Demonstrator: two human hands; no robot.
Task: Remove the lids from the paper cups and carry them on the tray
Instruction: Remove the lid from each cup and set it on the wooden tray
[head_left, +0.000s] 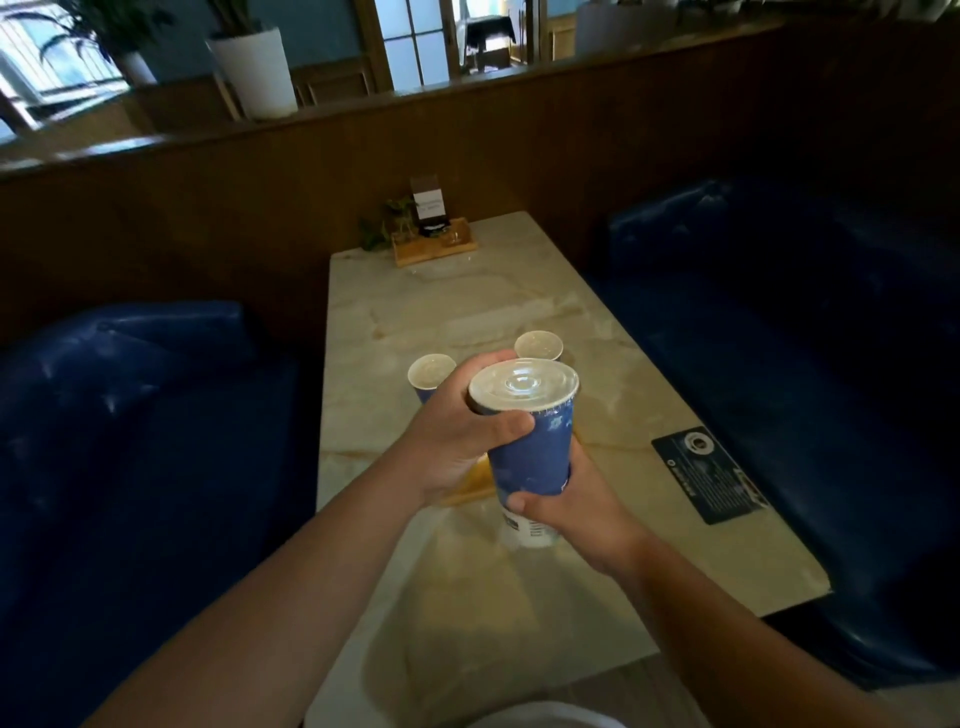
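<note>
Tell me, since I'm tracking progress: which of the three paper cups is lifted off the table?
The nearest cup, blue with its clear lid on. The left hand grips its rim, the right hand its base. The other two stand on the table behind.

Your left hand (457, 431) covers the near side of the left cup (429, 375) on the table, and the lidded cup (530, 441) you hold hides most of the tray (475, 480) at frame centre. Your right hand (566, 506) masks that cup's printing. Text on the black card (709, 474), lower right, and the sign (430, 205), upper centre, is too small to read.
</note>
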